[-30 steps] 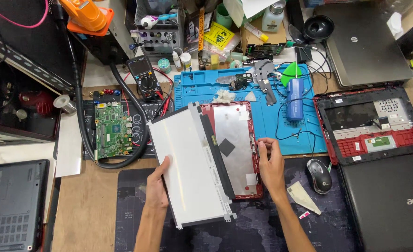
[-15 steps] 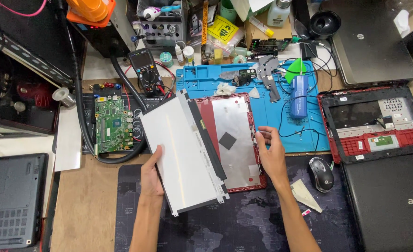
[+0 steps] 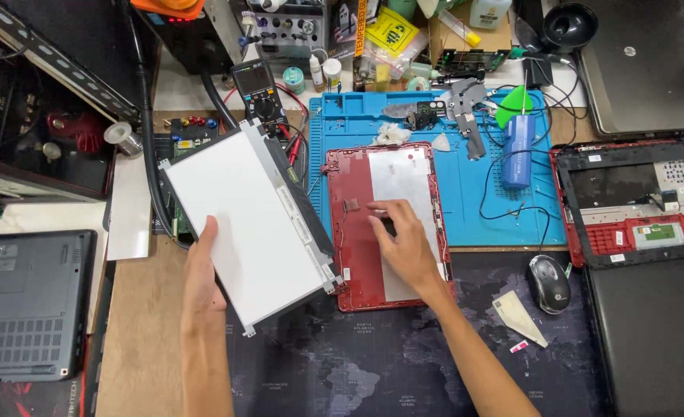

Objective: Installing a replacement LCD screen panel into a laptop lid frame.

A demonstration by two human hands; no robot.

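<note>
- Landmark: the red laptop lid [image 3: 353, 232], lying open-face-up on the desk [image 3: 137, 340], its upper part over the blue mat [image 3: 465, 201].
- Left hand [image 3: 203, 286]: grips the lower left edge of the screen panel [image 3: 242, 232], thumb on the white face, the other fingers hidden beneath. The panel sits just left of the lid, tilted, its right edge overlapping the lid's left border.
- Right hand [image 3: 404, 239]: rests flat inside the lid on the silver foil lining [image 3: 404, 174], fingers loosely spread and pointing left toward a small tab near the lid's centre. It pinches nothing that can be seen.
- Step in hand, as judged: the panel is being held clear of the lid while the lid's interior is checked or steadied.
- Next move, as judged, calls for a firm hold on the lid and a level, supported panel, since its thin edge could flex or catch on the lid.
- Right of the lid: a blue cylinder with wires [image 3: 518, 150], a mouse [image 3: 549, 282], a red laptop base [image 3: 635, 201].
- Left of the lid, beyond the panel: a multimeter [image 3: 257, 89].
</note>
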